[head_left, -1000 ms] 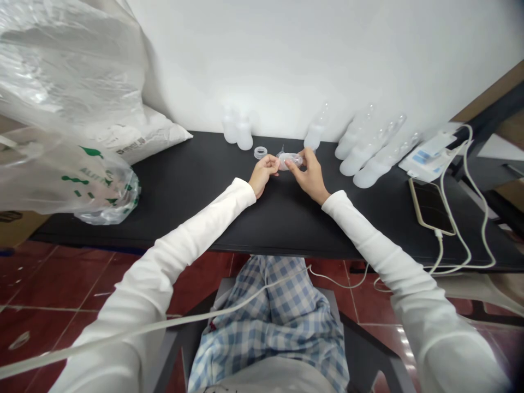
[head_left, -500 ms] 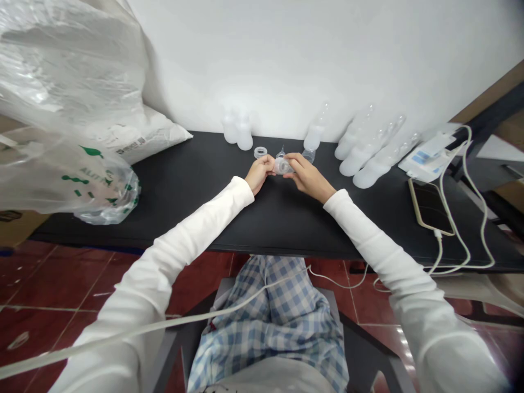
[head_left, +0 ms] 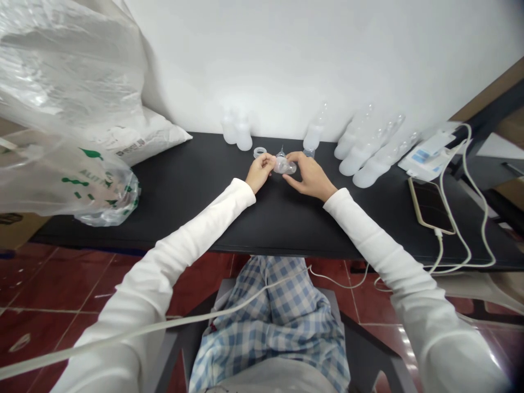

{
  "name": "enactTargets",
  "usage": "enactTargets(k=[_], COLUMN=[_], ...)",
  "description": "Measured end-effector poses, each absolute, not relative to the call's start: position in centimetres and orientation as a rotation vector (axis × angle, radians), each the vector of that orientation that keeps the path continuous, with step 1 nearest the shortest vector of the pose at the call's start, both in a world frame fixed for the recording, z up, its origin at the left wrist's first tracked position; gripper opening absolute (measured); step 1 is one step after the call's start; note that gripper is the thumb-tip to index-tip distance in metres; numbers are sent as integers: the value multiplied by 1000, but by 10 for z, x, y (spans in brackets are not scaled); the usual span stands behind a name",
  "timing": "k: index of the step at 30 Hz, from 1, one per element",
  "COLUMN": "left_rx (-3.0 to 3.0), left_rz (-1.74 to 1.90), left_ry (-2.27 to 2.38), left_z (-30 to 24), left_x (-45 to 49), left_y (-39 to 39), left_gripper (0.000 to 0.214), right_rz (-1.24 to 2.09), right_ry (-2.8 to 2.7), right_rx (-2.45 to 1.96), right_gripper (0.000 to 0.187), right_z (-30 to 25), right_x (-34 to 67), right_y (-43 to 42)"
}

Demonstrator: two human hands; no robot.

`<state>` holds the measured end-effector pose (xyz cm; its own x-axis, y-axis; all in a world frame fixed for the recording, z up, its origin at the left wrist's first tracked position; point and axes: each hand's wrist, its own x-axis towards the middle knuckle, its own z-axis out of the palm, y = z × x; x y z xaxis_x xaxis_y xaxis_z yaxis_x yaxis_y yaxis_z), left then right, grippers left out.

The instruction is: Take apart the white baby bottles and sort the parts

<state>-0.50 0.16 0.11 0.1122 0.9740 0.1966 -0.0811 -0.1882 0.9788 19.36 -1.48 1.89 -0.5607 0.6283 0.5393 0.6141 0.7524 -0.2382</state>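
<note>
My left hand point(head_left: 261, 170) pinches the left side of a small translucent bottle top point(head_left: 281, 165) between thumb and fingers. The top has a ring and a clear domed cover point(head_left: 290, 168) pointing right. Around that cover curve the thumb and fingers of my right hand point(head_left: 310, 177); their contact with it is hard to make out. Just behind my hands lie a loose translucent ring point(head_left: 260, 152) and a clear teat point(head_left: 281, 152). A clear cap point(head_left: 309, 153) is partly hidden behind my right fingers.
Capped baby bottles point(head_left: 370, 161) stand at right, one more point(head_left: 315, 131) behind my right hand. Uncapped bottles point(head_left: 244, 136) stand by the wall. Plastic bags point(head_left: 102, 174) cover the black table's point(head_left: 196, 196) left end. A phone point(head_left: 430, 206) with white cables lies right.
My right thumb and fingers have spread wider around the clear cover, which now shows more fully. The bottle top has turned in my hands so its dome points right.
</note>
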Motion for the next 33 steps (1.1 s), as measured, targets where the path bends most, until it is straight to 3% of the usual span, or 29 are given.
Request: enactTargets(k=[5,9,20,25,31,33], left_rx=[1412,1412,1352,1278,1374,1405], left_rz=[1349,1333,1297,1207,1375,1436], left_ry=[917,923,932,960,982,955], left_z=[3,4,5,4,-7,-11], left_x=[0,-1,-5,-6,-5,-2], left_y=[-3,-2,-2,0,5,6], left_gripper=[30,26,26,29,46,50], right_rz=[317,547,-11,-163,-151,-109], right_ry=[-2057,-1979,-2445,-2557,-2505,-2388], right_rx=[-1194,-1124,-861,-788,-840,-914], right_gripper=[50,59,37,45,39,56], right_z=[13,7,7,13,14,11], right_x=[189,185,196,204,197,191], right_y=[-14,-12,-4,-3,-7,-9])
